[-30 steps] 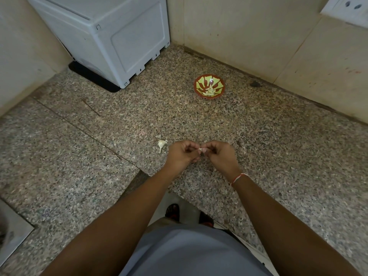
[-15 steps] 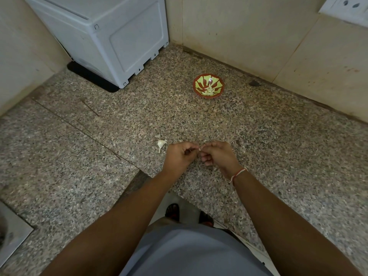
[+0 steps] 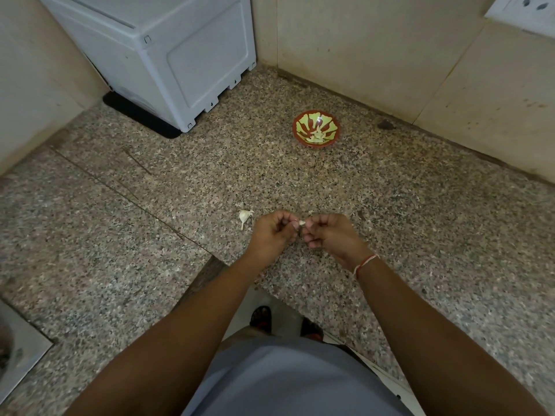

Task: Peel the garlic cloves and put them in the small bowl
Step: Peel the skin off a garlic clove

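You were in the peeling step. Your left hand and right hand met over the speckled stone bench, fingers curled, both pinching a small pale garlic clove between the fingertips. Only a sliver of it showed, so how much skin remained on it could not be told.

By my judgement, the next move called for stripping whatever husk was left, then carrying the clove forward to the small bowl, which stood well apart from your hands, near the back wall. That meant a reach with one hand and a drop over the rim, not a toss, since the bowl was shallow.

The bowl was red-brown outside with a green and red pattern inside, and a few pale peeled pieces lay at its bottom. Just to the left of your left hand lay a white scrap of garlic with a thin stalk, apparently a stem end or an unpeeled piece; I could not tell which.
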